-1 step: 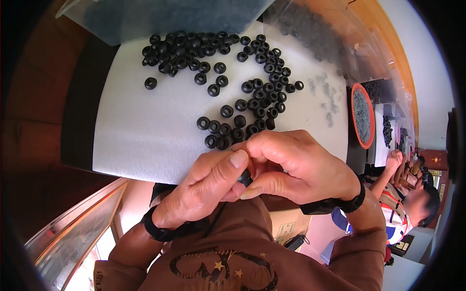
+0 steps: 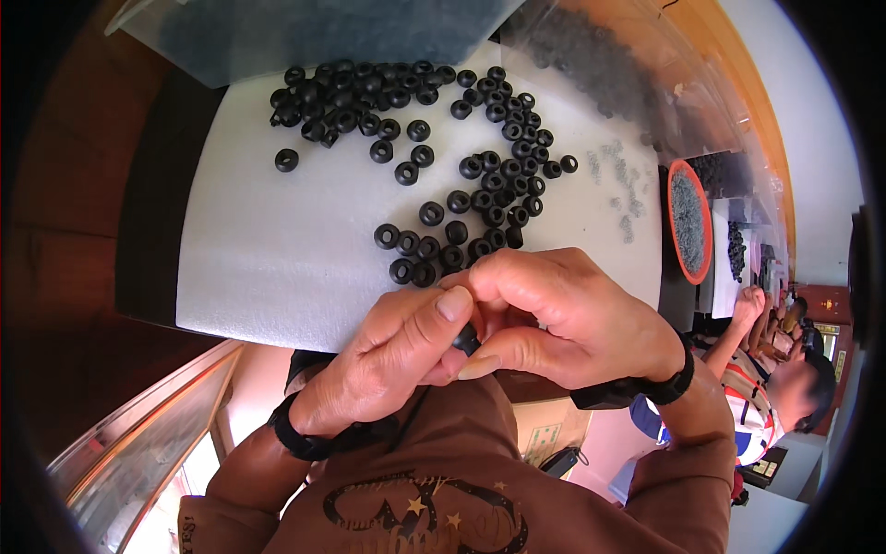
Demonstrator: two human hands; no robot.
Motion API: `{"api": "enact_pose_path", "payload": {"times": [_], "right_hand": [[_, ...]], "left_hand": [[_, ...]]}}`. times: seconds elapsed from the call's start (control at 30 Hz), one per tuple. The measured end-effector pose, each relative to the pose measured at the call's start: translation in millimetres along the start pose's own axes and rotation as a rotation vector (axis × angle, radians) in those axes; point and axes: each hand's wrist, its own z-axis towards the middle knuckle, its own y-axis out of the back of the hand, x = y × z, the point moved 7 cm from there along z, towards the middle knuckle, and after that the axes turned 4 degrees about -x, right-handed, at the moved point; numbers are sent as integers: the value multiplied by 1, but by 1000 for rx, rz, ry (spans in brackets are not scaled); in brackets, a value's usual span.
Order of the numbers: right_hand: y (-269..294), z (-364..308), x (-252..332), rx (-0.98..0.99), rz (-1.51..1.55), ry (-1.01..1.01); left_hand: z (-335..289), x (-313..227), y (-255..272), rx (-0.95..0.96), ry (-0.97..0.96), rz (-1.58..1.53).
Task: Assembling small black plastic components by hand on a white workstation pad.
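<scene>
Find the small black piece (image 2: 466, 339) in the gap between both hands, just below the left thumb tip and at the right thumb tip. Note the left hand (image 2: 392, 355) nearly closed, thumb bent over curled fingers, apparently pinching the piece. Note the right hand (image 2: 591, 323) curled inward, forefinger and thumb slightly spread, thumb tip against or just beside the same piece; impossible to tell how firmly, or whether holding anything else behind the fingers. Probably best to anchor with the left fingertips and make the fine movements with the right, pressing gently and squarely rather than at a slant. Better, too, to leave more of the piece uncovered, being partly hidden by fingers now. Work over the white mat (image 2: 268, 249) rather than past its near edge, to catch any slip. Avoid nudging the loose black rings (image 2: 429, 246) just beyond the fingertips, or sweeping the right hand into the translucent bits (image 2: 632, 189) scattered beyond and to its right. Leave clear, farther off to the right, the orange-red bowl (image 2: 694, 276), and, well beyond both hands, the translucent tub (image 2: 323, 37).
</scene>
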Motion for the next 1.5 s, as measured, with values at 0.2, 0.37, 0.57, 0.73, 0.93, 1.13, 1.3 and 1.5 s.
{"api": "enact_pose_path", "payload": {"times": [0.2,0.37,0.57,0.73,0.93,1.13,1.3,1.5], "right_hand": [[-2,2,-11,21,114,-82],[-3,4,-14,-12,95,-48],[-2,3,-15,-61,110,-2],[-3,3,-17,-71,87,-9],[3,-3,-7,-241,54,-25],[-2,-19,13,-422,-267,183],[-7,-26,29,-442,-506,269],[-8,-35,29,-440,-553,292]], "left_hand": [[1,-1,3,-4,104,-12],[3,1,3,10,59,-59],[5,-1,6,-23,110,40],[4,-2,8,-52,203,83],[5,0,4,-91,52,-2],[-2,-3,4,-244,59,23],[1,-3,2,-123,-145,-21],[0,-6,0,-126,-195,-35]]}}
